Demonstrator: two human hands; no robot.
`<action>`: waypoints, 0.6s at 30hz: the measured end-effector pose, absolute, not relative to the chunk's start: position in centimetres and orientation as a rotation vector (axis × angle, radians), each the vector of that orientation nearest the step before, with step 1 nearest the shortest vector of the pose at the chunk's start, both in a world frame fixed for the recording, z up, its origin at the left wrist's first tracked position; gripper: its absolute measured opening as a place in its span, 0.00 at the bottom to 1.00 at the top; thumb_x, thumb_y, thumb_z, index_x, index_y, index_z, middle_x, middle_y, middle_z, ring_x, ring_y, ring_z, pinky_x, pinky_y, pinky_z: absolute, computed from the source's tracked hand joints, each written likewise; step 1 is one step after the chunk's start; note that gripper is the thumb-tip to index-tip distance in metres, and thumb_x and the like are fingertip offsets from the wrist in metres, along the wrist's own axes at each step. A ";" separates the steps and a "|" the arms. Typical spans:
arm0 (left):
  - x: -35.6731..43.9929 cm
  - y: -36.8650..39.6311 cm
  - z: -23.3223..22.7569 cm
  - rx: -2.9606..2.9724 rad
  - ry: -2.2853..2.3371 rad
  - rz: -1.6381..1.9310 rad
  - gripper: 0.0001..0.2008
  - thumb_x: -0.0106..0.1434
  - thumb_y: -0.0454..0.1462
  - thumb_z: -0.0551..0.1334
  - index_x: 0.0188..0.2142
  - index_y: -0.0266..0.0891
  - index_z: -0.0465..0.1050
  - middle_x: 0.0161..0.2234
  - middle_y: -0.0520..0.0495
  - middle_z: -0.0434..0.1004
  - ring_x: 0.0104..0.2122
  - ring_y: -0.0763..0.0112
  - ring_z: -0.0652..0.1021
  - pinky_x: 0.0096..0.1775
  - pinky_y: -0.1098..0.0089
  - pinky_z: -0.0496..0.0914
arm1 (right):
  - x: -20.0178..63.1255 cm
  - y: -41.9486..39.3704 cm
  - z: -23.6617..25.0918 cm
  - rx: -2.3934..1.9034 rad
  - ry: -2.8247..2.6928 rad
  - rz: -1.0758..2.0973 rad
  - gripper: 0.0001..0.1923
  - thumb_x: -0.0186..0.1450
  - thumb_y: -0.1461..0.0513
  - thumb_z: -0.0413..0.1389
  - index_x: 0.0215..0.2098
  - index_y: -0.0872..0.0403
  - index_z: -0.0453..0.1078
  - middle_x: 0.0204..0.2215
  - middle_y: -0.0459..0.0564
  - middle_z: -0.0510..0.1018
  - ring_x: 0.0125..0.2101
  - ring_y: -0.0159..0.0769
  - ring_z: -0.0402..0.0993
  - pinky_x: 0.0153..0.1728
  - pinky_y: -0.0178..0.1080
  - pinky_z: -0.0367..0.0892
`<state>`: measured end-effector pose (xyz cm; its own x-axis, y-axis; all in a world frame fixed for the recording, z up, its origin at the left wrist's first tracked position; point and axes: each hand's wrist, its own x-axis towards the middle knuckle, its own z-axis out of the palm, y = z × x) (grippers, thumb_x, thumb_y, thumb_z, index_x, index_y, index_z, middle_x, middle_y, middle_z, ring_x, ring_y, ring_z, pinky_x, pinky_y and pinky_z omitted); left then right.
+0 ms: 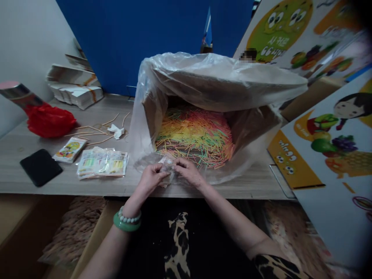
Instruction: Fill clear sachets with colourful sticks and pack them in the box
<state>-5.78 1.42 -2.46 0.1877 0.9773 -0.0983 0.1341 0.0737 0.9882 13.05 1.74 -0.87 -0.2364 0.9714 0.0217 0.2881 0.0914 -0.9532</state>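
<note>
My left hand [151, 177] and my right hand [188, 170] meet at the front of the table, both pinching a small clear plastic packet [166, 164]. What the packet holds is too small to make out. Just beyond them lies a carton lined with a large clear plastic bag [145, 77], its mouth facing me. Many thin candy-like sticks [192, 135] in yellow, green, pink and orange are heaped inside it. To the left rest several filled clear packets [101, 162] with coloured contents showing through.
Left on the table are a small printed box [70, 149], a black flat object [40, 166], rubber bands [93, 130] and a red plastic bag [50, 119]. Stacked flat cartons [74, 87] stand behind. Large printed boxes [328, 155] flank the right. An open carton with brown packets [75, 228] sits below the table.
</note>
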 end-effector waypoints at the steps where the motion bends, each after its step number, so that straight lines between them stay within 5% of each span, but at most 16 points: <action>1: -5.7 1.4 -2.3 1.405 1.214 0.916 0.07 0.52 0.39 0.68 0.23 0.39 0.75 0.20 0.52 0.70 0.25 0.69 0.71 0.29 0.70 0.67 | 13.7 2.1 -0.7 -1.342 -1.686 1.084 0.07 0.63 0.59 0.52 0.32 0.53 0.69 0.29 0.45 0.73 0.32 0.34 0.67 0.36 0.35 0.62; 5: -4.5 1.0 -1.7 1.893 1.275 0.815 0.04 0.58 0.35 0.63 0.27 0.40 0.76 0.33 0.45 0.78 0.37 0.61 0.77 0.42 0.62 0.71 | 15.1 3.8 -0.2 -1.714 -2.060 0.498 0.15 0.66 0.65 0.46 0.44 0.56 0.73 0.44 0.56 0.77 0.46 0.43 0.68 0.49 0.43 0.61; 9: -3.1 0.6 -2.3 2.368 1.198 0.588 0.11 0.62 0.29 0.57 0.39 0.38 0.77 0.55 0.37 0.73 0.57 0.53 0.71 0.59 0.50 0.61 | 13.8 5.1 -0.5 -1.927 -2.310 0.242 0.19 0.68 0.66 0.45 0.54 0.59 0.69 0.55 0.62 0.71 0.55 0.50 0.63 0.55 0.49 0.57; 13: -3.6 0.7 -3.9 2.446 1.332 0.507 0.18 0.65 0.27 0.52 0.50 0.38 0.73 0.56 0.38 0.74 0.62 0.54 0.67 0.63 0.46 0.54 | 12.9 5.7 -0.8 -2.016 -2.344 0.268 0.18 0.69 0.67 0.43 0.50 0.60 0.71 0.52 0.64 0.74 0.54 0.50 0.65 0.54 0.49 0.59; 18: -5.0 0.6 -4.8 2.356 1.466 0.569 0.16 0.68 0.30 0.51 0.49 0.38 0.73 0.55 0.39 0.75 0.62 0.56 0.68 0.63 0.47 0.54 | 11.8 6.6 -1.3 -1.944 -2.241 0.421 0.20 0.68 0.68 0.42 0.53 0.59 0.70 0.52 0.64 0.74 0.54 0.49 0.67 0.56 0.50 0.58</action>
<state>-5.05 0.58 -4.85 0.3981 0.9017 0.1686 0.7795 -0.4294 0.4561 11.84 6.61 -1.28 -0.1522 0.9857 -0.0730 0.9449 0.1235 -0.3031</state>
